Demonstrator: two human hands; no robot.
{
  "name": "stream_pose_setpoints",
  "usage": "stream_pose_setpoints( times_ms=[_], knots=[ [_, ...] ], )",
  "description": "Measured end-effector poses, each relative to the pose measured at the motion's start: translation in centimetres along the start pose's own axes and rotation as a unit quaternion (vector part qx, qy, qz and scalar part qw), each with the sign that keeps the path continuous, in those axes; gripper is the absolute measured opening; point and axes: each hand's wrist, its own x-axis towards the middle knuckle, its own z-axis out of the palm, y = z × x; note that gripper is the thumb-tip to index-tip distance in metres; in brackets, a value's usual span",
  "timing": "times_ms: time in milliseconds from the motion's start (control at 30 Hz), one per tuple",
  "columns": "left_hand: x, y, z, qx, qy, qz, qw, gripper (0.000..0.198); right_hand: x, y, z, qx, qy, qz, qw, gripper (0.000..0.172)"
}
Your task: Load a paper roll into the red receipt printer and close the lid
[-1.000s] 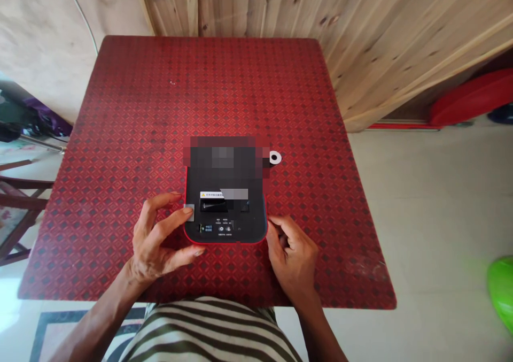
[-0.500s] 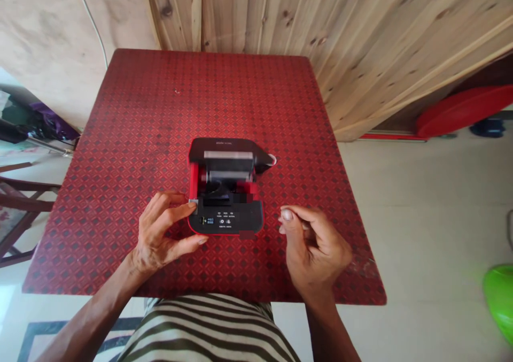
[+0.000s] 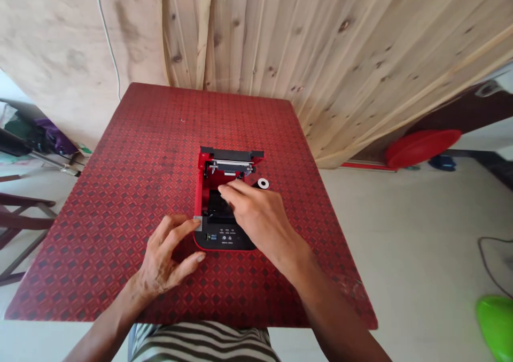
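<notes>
Head-worn view, forward and downward

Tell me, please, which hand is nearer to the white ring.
Right. The right hand lies over the open printer, just short of the ring; the left hand touches the printer's front left corner, on the side away from the ring.

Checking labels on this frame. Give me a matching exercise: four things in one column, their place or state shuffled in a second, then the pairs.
1. left hand
2. right hand
3. small white ring-shaped roll
4. black hinged lid of the red and black plastic printer

A. raised at the back
B. on the red patterned table, right of the printer
C. fingers at the printer's left front corner
D. fingers over the open bay

Pairs: 1-C, 2-D, 3-B, 4-A
</notes>
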Motion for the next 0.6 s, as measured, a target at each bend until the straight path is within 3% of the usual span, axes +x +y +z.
stream_pose_setpoints(
  times_ms=[67,300,500,600],
  knots=[
    [-0.1,-0.1,0.1,0.010,-0.002,0.004,1.000,0.046,1.4,-0.6,-0.2,-0.017,-0.066,0.008,0.998,0.024],
    [-0.1,-0.2,0.1,0.013,-0.009,0.012,1.000,0.049,3.6,-0.6,0.0,-0.025,-0.132,0.000,0.991,0.013],
    [0.0,-0.2,0.2,0.011,-0.010,0.007,1.000,0.048,2.7,-0.9,-1.2,-0.029,-0.111,0.008,0.993,0.015],
    [0.0,-0.3,0.2,0.014,-0.013,0.006,1.000,0.047,0.9,-0.9,-2.0,-0.014,-0.042,0.008,0.999,0.013]
  ],
)
